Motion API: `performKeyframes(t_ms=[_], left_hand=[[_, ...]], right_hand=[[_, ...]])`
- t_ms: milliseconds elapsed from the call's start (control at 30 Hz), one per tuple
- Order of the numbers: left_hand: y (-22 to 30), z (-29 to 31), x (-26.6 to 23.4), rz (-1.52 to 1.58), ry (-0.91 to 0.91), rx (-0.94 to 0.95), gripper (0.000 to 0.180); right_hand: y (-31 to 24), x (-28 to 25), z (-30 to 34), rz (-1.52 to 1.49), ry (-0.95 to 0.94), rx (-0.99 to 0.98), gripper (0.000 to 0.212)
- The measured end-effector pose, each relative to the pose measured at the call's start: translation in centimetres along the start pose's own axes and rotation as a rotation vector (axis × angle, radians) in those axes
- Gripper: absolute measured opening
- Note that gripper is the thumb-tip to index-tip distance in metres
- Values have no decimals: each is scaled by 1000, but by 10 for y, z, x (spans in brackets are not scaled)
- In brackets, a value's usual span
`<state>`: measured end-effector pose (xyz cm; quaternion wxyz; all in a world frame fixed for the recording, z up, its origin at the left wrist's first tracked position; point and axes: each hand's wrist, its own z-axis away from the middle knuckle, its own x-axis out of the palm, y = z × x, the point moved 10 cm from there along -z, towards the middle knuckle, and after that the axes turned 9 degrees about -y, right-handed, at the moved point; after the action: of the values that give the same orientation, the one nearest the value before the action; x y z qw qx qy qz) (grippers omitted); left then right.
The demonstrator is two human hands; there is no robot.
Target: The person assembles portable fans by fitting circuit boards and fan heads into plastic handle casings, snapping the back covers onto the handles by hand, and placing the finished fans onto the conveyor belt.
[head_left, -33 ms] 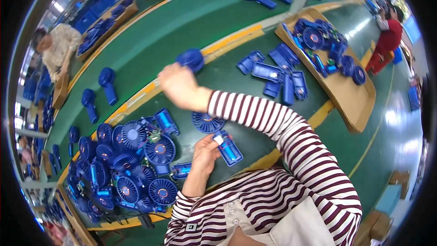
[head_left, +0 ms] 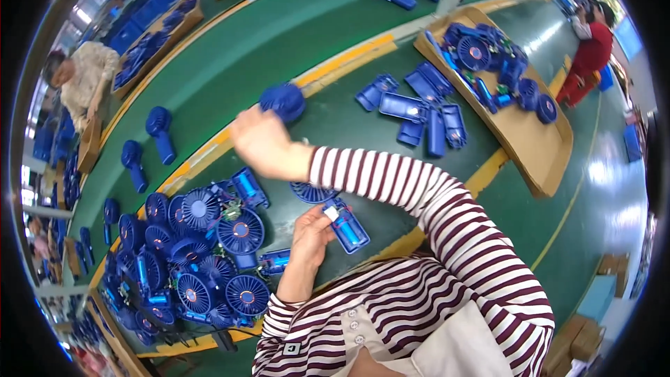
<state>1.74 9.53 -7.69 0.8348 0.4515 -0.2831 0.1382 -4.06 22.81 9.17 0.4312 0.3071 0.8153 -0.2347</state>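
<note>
My left hand point(head_left: 308, 239) is closed on the upper end of an opened handheld fan point(head_left: 351, 232). Its blue handle shell shows a light-blue battery inside. A small white piece point(head_left: 331, 214) shows by my fingertips, and the round grille beyond is partly covered by my right sleeve. My right hand point(head_left: 262, 141), smeared by motion, is out over the table's far yellow edge. Its fingers are closed on a second blue fan point(head_left: 283, 102), whose round head sticks out past them; the handle is hidden.
Left of my hands lies a heap of open blue fans point(head_left: 199, 258). Loose handle shells point(head_left: 419, 108) lie at right, beside a cardboard tray point(head_left: 534, 160) with fan parts. Beyond the edge, a green belt point(head_left: 230, 73) carries fans. Co-workers point(head_left: 80, 80) stand at far left and far right.
My right hand and the fan in it have come slightly nearer to me. My left hand stays put on its fan, and the whole view has shifted a little.
</note>
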Motion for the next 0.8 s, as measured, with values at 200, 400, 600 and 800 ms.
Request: performKeyframes(t_ms=[200,400,600,800], left_hand=[[-12,-5,-19,27,24,46,32],[-4,6,-2,27,71,-36,27],[-1,11,-2,25,56,-42,27],[8,12,-15,-28,129,-5,26]], right_hand=[[-61,-28,43,-409,-129,-239,31],[118,-62,112,322,-161,145,18],[199,-45,150,357,-474,292,50],[166,-75,135,211,-303,185,52]])
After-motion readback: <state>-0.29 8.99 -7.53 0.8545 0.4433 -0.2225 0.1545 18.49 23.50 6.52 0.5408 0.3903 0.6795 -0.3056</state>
